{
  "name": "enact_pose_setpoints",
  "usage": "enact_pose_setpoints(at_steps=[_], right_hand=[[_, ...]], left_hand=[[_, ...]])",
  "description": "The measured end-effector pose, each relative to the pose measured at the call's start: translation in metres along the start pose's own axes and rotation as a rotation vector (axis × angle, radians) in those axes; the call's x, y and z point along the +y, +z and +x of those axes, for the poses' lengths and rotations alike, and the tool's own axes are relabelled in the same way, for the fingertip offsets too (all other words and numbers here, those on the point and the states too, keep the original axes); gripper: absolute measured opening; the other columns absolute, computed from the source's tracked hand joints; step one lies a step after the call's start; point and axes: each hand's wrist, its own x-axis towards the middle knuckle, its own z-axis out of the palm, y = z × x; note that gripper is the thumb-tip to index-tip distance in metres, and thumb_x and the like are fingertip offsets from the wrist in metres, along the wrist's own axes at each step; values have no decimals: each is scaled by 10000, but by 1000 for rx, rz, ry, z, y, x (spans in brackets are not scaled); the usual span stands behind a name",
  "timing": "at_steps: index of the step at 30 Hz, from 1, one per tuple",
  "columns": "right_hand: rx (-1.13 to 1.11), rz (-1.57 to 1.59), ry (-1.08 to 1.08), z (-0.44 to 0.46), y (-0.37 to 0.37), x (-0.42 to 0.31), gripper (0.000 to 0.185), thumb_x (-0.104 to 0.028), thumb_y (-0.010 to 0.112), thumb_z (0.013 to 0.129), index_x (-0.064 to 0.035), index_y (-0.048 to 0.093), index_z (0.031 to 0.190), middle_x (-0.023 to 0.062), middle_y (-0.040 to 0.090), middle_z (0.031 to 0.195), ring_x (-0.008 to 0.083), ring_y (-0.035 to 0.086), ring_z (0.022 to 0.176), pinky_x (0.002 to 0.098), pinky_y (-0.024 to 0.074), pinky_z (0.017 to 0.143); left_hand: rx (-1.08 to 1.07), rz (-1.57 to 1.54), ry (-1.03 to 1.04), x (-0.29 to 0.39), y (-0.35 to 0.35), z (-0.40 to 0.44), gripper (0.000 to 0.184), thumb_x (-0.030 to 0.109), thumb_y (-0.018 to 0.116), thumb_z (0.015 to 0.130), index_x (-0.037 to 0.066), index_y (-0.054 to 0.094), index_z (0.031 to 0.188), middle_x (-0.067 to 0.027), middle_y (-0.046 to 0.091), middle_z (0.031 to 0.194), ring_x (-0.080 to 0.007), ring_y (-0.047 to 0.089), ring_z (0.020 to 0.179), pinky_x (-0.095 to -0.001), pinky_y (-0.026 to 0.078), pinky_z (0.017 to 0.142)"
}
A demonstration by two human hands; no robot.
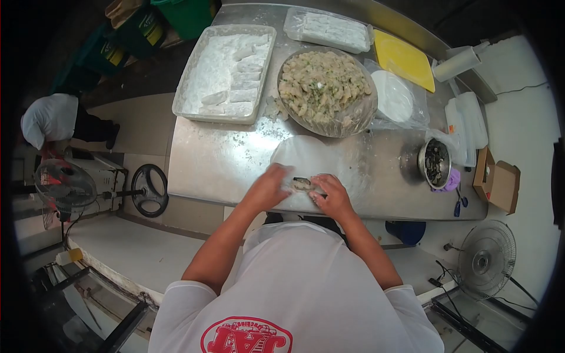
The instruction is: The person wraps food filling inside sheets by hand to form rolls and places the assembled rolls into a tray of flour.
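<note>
A thin, translucent round wrapper [299, 152] lies on the steel table near its front edge. On its near part sits a small strip of pale filling with a dark topping [302, 183]. At the wrapper's left side, my left hand [271, 187] has its fingers bent on the edge, slightly blurred. My right hand [333, 196] pinches the wrapper's right side, thumb and fingertips close to the filling. Behind the wrapper stands a big bowl of chunky pale filling with green bits [323, 88]. A stack of round wrappers in plastic [393, 97] is beside that bowl.
Floured rolls [245, 85] lie in a white tray [178, 106] at the back left. Another floured tray [335, 30] and a yellow board [406, 59] are farther back. A metal bowl of dark pieces [435, 163] and blue scissors [460, 205] are at right. A co-worker [53, 120] is at far left.
</note>
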Motion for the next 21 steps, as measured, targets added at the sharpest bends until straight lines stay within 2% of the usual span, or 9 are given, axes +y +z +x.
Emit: enact_pose_setpoints(at_steps=[2,7,9,10,11,13,16,20,21], right_hand=[[27,3,52,0,0,-2,372,-74,781,781,-30,694,1140,145,658,1144,326,627,1089,420,518,944],[-55,-90,-2,9,4,0,392,-108,783,775,-59,703,1156,139,673,1091,330,633,1031,407,517,914],[-49,-102,-38,11,7,2,383,-94,784,765,-56,702,1137,131,666,1087,331,629,1011,417,518,892],[-40,-117,-72,13,8,3,374,-80,785,754,-53,700,1117,123,658,1083,332,626,991,428,519,870],[-39,-113,-76,14,8,3,374,-80,785,754,-53,700,1117,123,658,1083,332,626,991,428,519,870],[-66,-112,-57,15,7,3,373,-88,792,744,-63,703,1104,114,654,1062,324,627,972,426,520,856],[-107,-90,-51,20,3,0,370,-93,795,745,-65,702,1102,114,647,1037,320,628,954,415,523,846],[-176,-38,-64,25,-12,-9,351,-107,800,753,-54,697,1085,116,640,1016,333,625,941,421,524,828],[-80,38,-29,24,-17,-13,322,-112,796,763,-43,691,1059,119,633,1002,342,622,935,430,523,825]], left_hand=[[337,333,-283,-4,-2,-12,456,152,803,778,0,607,1160,-175,579,1070,-373,623,977,-461,526,840],[325,510,-428,-4,-2,-16,376,157,796,780,0,607,1065,-196,587,993,-387,607,932,-483,508,794],[269,334,-342,-15,3,-13,254,110,766,777,4,614,951,-189,599,961,-394,596,927,-511,495,798],[302,209,-303,-16,4,-10,181,60,733,788,0,605,901,-164,613,915,-332,616,865,-451,509,774],[304,213,-304,-16,6,-10,181,60,733,788,0,605,901,-164,613,915,-332,616,865,-451,509,774],[304,-300,-517,-15,13,-13,200,45,722,808,2,595,956,-131,622,893,-248,612,789,-375,512,736],[304,-510,-378,-3,26,-9,291,57,731,822,13,605,1080,-105,635,877,-193,602,753,-322,511,717],[170,-273,-432,23,24,12,417,84,743,829,15,617,1220,-111,674,920,-182,618,782,-333,527,745],[170,-273,-433,27,20,16,417,84,743,829,15,617,1220,-111,674,920,-182,618,782,-333,527,745]])
